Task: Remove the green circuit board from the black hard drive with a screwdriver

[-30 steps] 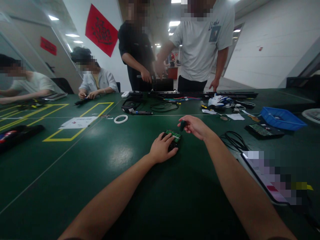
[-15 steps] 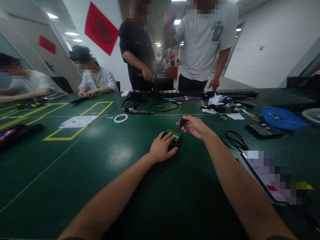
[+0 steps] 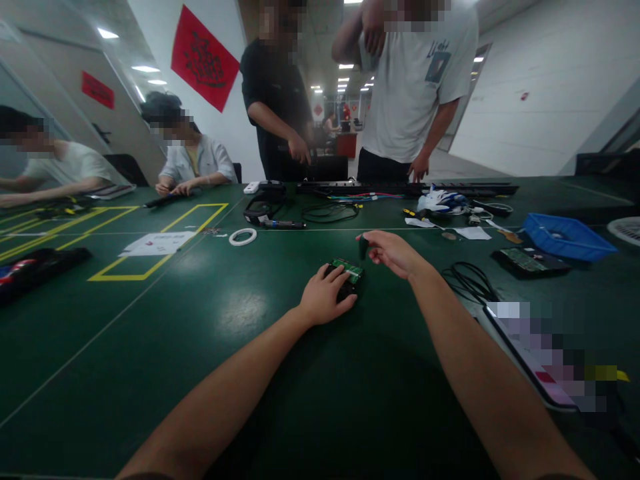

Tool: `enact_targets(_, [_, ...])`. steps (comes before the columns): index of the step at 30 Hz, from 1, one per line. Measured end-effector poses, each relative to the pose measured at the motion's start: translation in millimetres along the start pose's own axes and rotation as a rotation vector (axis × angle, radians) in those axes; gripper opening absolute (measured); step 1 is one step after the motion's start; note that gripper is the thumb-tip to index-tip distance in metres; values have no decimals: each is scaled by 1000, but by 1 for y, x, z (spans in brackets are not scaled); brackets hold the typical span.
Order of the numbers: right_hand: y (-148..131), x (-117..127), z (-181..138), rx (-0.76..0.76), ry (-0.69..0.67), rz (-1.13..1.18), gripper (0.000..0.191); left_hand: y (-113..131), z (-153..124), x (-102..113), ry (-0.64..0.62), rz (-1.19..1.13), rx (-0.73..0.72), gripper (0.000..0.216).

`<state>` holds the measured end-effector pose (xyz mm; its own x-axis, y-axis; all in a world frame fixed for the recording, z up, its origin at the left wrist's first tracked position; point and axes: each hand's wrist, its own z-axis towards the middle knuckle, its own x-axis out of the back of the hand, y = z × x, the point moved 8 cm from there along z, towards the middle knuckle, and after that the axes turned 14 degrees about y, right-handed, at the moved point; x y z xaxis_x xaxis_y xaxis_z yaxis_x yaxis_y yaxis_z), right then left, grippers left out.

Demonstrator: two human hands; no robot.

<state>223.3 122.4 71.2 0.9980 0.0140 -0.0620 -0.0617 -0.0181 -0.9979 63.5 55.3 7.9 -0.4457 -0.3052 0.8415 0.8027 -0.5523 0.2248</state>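
Observation:
A small black device with a green circuit board [image 3: 347,269] on top lies in the middle of the dark green table [image 3: 210,333]. My left hand [image 3: 324,298] lies over its near side, fingers curled down on it. My right hand [image 3: 393,254] hovers just right of and above the board, fingers closed round the dark handle of a screwdriver [image 3: 363,247] that points down at the board.
A black coiled cable [image 3: 467,283] and a phone [image 3: 537,357] lie to my right; a blue tray [image 3: 565,238] and another board [image 3: 530,259] sit farther right. A white tape ring [image 3: 243,237], papers [image 3: 157,244] and cables lie beyond. Two people stand at the far edge, two sit at left.
My right hand has turned the screwdriver handle slightly and stayed over the board. The standing person in the white shirt has raised an arm to the head. My left hand has not moved.

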Motion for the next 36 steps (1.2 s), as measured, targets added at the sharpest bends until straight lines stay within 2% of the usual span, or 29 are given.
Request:
enact_targets(4, [-3, 4, 2, 51, 53, 6, 15, 1, 0, 0, 4, 2, -5, 71])
enact_targets(15, [-6, 6, 1, 71, 106, -34, 10, 2, 0, 0, 9, 8, -8, 70])
enact_targets(24, [-4, 5, 0, 11, 82, -63, 25, 1, 0, 1, -2, 4, -4, 70])
enact_targets(36, [6, 0, 0, -84, 34, 25, 19, 3, 0, 3, -5, -9, 8, 70])
